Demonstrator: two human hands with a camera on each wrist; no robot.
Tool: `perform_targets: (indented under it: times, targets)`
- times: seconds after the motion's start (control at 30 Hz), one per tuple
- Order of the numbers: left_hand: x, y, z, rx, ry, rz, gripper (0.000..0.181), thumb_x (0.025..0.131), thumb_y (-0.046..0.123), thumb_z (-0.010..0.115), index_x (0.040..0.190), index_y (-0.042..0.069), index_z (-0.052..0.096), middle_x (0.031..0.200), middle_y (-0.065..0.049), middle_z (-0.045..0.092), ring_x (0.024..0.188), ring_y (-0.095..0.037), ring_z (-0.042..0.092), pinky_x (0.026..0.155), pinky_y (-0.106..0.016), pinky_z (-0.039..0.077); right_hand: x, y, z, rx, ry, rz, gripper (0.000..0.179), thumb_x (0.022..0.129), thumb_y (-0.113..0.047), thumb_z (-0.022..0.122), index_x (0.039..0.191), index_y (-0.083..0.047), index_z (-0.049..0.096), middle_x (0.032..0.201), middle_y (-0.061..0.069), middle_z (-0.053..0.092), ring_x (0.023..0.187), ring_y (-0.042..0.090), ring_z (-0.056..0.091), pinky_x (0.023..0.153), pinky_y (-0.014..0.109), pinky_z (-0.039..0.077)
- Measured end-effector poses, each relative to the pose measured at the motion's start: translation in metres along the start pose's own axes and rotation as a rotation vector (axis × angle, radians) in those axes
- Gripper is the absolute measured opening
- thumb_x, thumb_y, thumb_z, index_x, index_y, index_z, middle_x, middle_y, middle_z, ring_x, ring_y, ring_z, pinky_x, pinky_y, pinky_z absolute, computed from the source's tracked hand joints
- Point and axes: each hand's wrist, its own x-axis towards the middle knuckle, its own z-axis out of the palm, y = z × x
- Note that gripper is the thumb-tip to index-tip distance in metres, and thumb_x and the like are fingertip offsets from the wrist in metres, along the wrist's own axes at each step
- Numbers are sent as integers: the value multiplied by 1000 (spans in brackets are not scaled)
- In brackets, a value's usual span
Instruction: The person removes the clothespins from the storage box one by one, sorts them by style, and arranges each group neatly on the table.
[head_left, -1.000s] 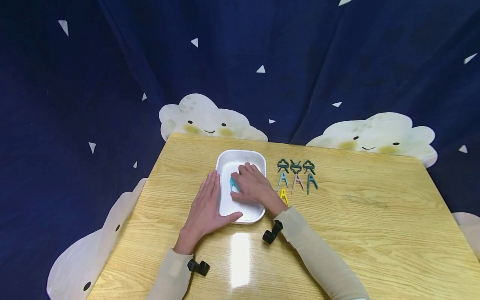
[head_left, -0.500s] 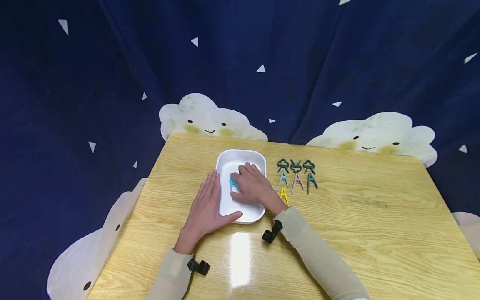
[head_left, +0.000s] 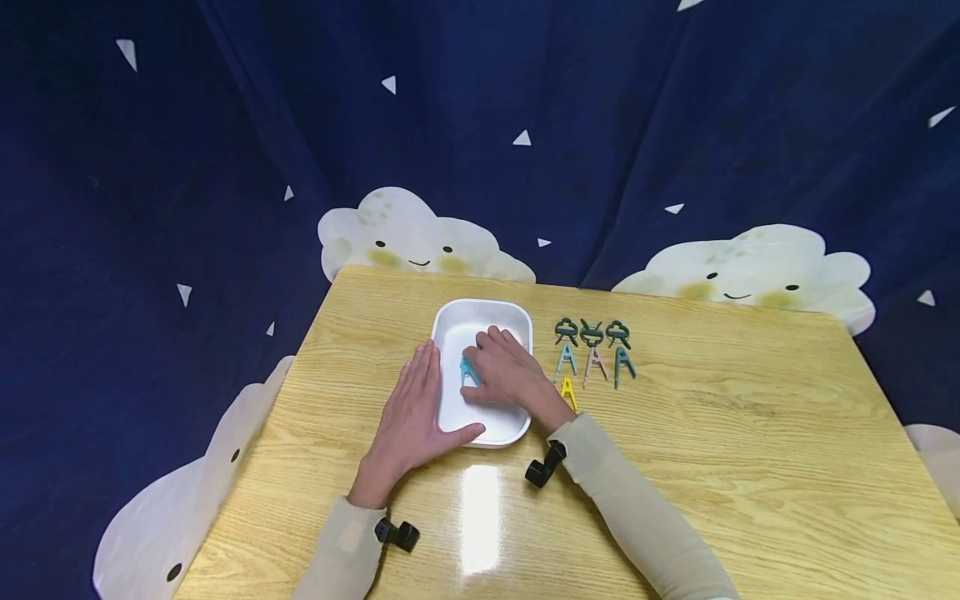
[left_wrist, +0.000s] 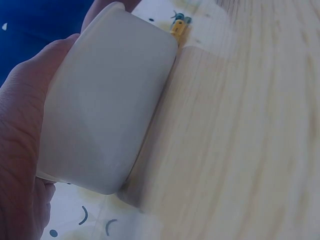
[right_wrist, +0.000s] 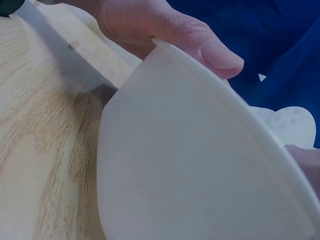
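Observation:
In the head view, a white rounded plastic tray (head_left: 483, 303) stands on the table. My left hand (head_left: 411, 408) lies along its left side, fingers straight, with the thumb over the near rim. Inside the tray my right hand (head_left: 512, 371) bends down, and its thumb and index finger hold a light blue clothespin (head_left: 468, 372). That clothespin's upper end is partly covered by the fingers. Only the tray's outer wall (left_wrist: 105, 100) and part of the left hand show in the left wrist view. The right wrist view shows the left thumb (right_wrist: 220, 55) over the rim.
Right of the tray lie several clips: three dark green cloud-shaped ones (head_left: 618, 332) at the back, then a light blue clothespin (head_left: 566, 360), a pink one (head_left: 595, 365) and a dark teal one (head_left: 623, 367). A yellow clothespin (head_left: 568, 393) is nearest. A dark blue curtain (head_left: 450, 150) hangs behind.
The light blue clothespin in the tray has shifted slightly toward me and shows a little more beside the right fingers. The left hand and the tray stay in place.

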Motion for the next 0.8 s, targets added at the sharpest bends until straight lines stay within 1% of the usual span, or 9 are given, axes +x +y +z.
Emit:
perform_targets:
  times: [0.1, 0.23, 0.37, 0.6, 0.7, 0.8]
  targets:
    - [0, 0, 0, -1, 2, 1, 135, 80, 91, 54, 166, 0, 3, 176, -12, 0, 162, -23, -1, 132, -39, 6, 0, 0, 0, -7, -2, 4, 48, 86, -57, 71, 106, -14, 71, 98, 1, 56, 95, 22, 43, 89, 38, 42]
    - [0, 0, 0, -3, 0, 1, 135, 80, 91, 54, 166, 0, 2, 176, -10, -5, 162, -22, -2, 132, -39, 5, 0, 0, -1, -11, -7, 9, 49, 84, -57, 71, 103, -13, 70, 99, 1, 56, 96, 22, 44, 90, 37, 42]
    - [0, 0, 0, -6, 0, 2, 136, 80, 91, 54, 166, 0, 2, 176, -10, -5, 162, -22, -2, 132, -38, 5, -1, 0, -1, -10, -6, 7, 51, 84, -58, 69, 105, -12, 70, 101, 1, 57, 97, 22, 44, 91, 37, 43]
    - [0, -1, 1, 2, 15, 9, 136, 79, 91, 54, 166, -1, 4, 175, -16, 5, 162, -24, 0, 132, -40, 8, 0, 0, -2, 11, 11, 3, 55, 83, -60, 68, 109, -11, 70, 102, 2, 59, 97, 23, 44, 90, 39, 43]
    - [0, -1, 2, 4, 18, 12, 136, 79, 91, 55, 166, -1, 5, 175, -17, 6, 162, -24, 1, 132, -40, 8, 0, 1, -2, 13, 23, 11, 57, 82, -61, 68, 110, -11, 70, 102, 2, 59, 96, 22, 43, 89, 38, 42]
    - [0, -1, 1, 3, 16, 12, 136, 79, 91, 55, 166, -1, 5, 175, -16, 4, 162, -24, 1, 132, -40, 8, 0, 1, -2, 16, 36, 13, 58, 81, -61, 69, 111, -11, 70, 102, 1, 59, 95, 22, 43, 87, 37, 42]
